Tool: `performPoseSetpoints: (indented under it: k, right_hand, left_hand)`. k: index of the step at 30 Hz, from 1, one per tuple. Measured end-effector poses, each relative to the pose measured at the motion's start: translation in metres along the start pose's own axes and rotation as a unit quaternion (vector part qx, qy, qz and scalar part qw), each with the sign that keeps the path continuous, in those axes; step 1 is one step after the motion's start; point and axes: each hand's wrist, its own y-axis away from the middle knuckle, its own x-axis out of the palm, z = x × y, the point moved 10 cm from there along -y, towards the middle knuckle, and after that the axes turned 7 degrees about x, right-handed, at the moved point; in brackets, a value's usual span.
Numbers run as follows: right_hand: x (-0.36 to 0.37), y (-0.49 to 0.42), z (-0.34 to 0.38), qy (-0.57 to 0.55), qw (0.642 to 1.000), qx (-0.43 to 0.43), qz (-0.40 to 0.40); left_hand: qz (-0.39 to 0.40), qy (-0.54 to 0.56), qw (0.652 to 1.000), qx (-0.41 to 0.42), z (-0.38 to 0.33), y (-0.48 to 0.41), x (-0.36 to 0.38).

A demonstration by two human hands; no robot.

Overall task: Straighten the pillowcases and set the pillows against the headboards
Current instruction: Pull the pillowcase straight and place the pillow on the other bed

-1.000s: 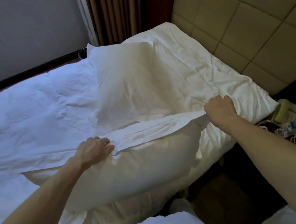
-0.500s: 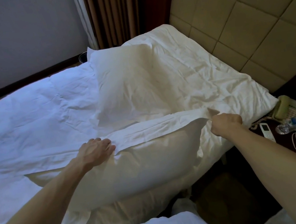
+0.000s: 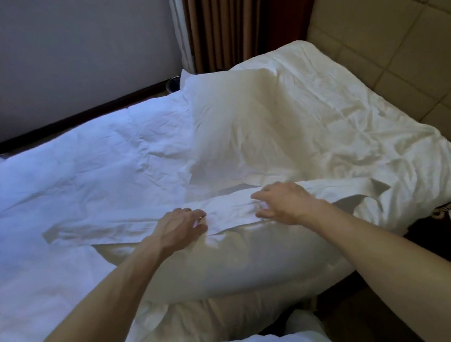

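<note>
Step in hand: straightening the case on the nearer pillow [image 3: 232,263]. It lies across the near edge of the bed [image 3: 73,179], well apart from the headboard [image 3: 407,26]. Its long axis runs left to right in view, with the right end toward the headboard side. The flap [image 3: 127,226] runs along its far long edge.

Left hand [image 3: 182,230] presses the flap mid-length, fingers loosely extended and gripping nothing. Right hand [image 3: 285,205] is just beside it, fingers spread and blurred. No grasp seen there, and contact is unclear.

Second pillow [image 3: 233,117] lies farther up.

Next, likely: smooth or tuck the flap, then turn the pillow so its long side faces the headboard.
</note>
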Motion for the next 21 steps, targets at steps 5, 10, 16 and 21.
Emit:
performPoseSetpoints:
  k: [5,10,16,21]
  right_hand:
    - [0.011,-0.009,0.021,0.072,0.997,0.006,-0.007]
    - [0.012,-0.013,0.012,0.065,0.997,0.007,0.037]
    - [0.030,0.001,0.012,0.149,0.988,0.011,0.022]
    - [0.038,0.015,0.013,0.151,0.988,0.025,-0.001]
  left_hand:
    - [-0.018,-0.065,0.997,-0.033,0.026,0.027,-0.004]
    - [0.007,-0.088,0.993,-0.079,0.052,0.040,-0.001]
    - [0.017,-0.134,0.989,-0.059,0.055,0.040,0.005]
    - [0.028,-0.145,0.988,-0.039,0.046,0.049,0.026]
